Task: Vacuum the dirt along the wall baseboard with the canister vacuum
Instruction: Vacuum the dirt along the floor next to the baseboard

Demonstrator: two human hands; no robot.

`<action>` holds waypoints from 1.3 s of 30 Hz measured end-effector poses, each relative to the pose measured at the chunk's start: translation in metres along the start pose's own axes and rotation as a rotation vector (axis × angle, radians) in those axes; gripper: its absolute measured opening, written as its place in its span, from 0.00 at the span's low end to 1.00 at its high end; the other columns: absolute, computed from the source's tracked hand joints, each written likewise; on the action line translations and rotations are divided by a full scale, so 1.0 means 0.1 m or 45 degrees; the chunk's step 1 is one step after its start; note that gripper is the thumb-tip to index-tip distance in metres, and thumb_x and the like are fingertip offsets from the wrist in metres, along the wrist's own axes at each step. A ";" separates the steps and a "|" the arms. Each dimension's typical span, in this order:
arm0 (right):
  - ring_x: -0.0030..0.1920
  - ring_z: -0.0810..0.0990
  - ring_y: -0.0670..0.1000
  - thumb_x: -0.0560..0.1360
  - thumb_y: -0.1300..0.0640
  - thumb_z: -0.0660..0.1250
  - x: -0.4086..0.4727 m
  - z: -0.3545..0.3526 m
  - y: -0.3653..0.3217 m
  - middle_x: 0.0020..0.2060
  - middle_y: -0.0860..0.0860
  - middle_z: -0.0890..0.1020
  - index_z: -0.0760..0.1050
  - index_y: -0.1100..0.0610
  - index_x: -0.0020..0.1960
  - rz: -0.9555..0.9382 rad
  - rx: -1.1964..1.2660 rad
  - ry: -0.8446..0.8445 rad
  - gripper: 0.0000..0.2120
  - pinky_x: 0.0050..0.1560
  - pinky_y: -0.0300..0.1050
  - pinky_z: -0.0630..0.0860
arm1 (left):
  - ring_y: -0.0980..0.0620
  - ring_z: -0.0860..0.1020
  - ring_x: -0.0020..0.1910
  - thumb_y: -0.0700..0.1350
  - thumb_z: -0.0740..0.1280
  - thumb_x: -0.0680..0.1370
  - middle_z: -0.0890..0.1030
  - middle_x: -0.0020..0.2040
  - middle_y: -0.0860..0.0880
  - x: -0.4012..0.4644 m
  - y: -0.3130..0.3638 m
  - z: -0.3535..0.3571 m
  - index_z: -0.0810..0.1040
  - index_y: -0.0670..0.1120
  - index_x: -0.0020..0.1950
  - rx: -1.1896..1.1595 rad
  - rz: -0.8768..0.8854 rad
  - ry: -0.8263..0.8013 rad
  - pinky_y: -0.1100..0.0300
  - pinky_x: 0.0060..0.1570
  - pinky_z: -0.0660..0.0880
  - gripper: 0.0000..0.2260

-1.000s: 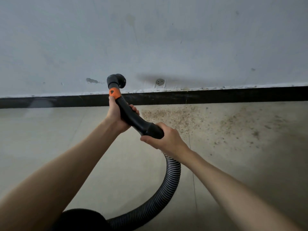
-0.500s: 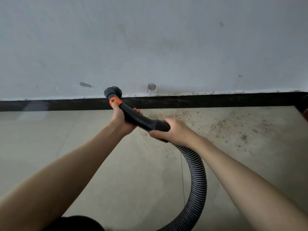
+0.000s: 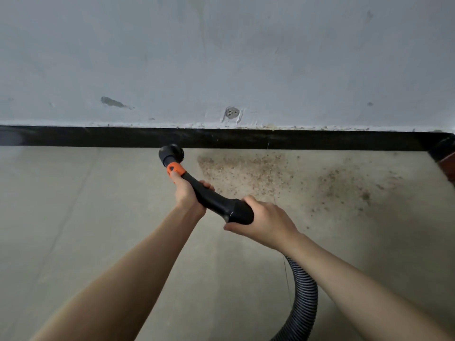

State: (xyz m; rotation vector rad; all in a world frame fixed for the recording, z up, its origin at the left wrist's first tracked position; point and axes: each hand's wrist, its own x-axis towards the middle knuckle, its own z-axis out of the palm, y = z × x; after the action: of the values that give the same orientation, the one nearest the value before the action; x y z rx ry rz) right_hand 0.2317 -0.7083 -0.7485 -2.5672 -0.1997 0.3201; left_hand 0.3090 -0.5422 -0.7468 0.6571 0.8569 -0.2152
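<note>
At the lower right of the frame, the ribbed hose [image 3: 304, 301] is trailing off the bottom edge; the canister itself is not showing. Just above it, the right hand [image 3: 264, 221] is wrapping its fingers round the wide rear collar of the black handle tube [image 3: 214, 198], judged to be carrying the hose's weight and steering. Further up, at centre, the left hand [image 3: 188, 191] is clenching the tube just below the orange collar [image 3: 175, 169], its fingers curled over the top, likely for fine aim near the tip. Beyond that, the round brush nozzle [image 3: 171, 153] is sitting low at the floor [image 3: 73, 217], just beside or touching the black baseboard [image 3: 295, 140]; contact cannot be confirmed. The dirt [image 3: 246, 168] is lying to the right of the nozzle, spreading along the baseboard toward the right edge, largely unswept. The nozzle appears placed at the patch's left end to begin a rightward pass. Above, the grey wall [image 3: 221, 57] is showing scuffs and a patched hole [image 3: 231, 113].
</note>
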 end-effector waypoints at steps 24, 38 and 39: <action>0.31 0.75 0.43 0.62 0.24 0.59 0.25 0.20 0.34 0.34 0.44 0.76 0.68 0.47 0.45 0.246 0.042 -0.138 0.29 0.29 0.38 0.65 | 0.53 0.67 0.19 0.69 0.54 0.75 0.68 0.24 0.49 0.59 -0.28 0.07 0.68 0.43 0.57 0.039 -0.189 -0.049 0.65 0.23 0.70 0.30; 0.38 0.79 0.45 0.65 0.25 0.62 0.01 0.04 0.90 0.39 0.45 0.79 0.70 0.47 0.49 0.350 0.249 -0.051 0.27 0.33 0.40 0.71 | 0.50 0.70 0.20 0.71 0.57 0.73 0.72 0.28 0.47 0.46 -0.74 0.61 0.72 0.42 0.60 0.270 -0.154 0.166 0.62 0.24 0.72 0.33; 0.38 0.79 0.45 0.65 0.25 0.62 -0.01 0.02 0.94 0.39 0.45 0.79 0.70 0.47 0.50 0.358 0.255 -0.035 0.28 0.33 0.41 0.73 | 0.50 0.71 0.21 0.71 0.57 0.73 0.72 0.28 0.46 0.46 -0.78 0.64 0.73 0.42 0.60 0.287 -0.151 0.167 0.62 0.25 0.72 0.34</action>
State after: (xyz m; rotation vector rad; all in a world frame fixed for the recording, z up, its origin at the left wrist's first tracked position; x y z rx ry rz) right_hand 0.2370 -0.7871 -0.8000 -2.3917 0.1776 0.4552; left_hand 0.3452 -0.6395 -0.7862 0.8381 1.0078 -0.3825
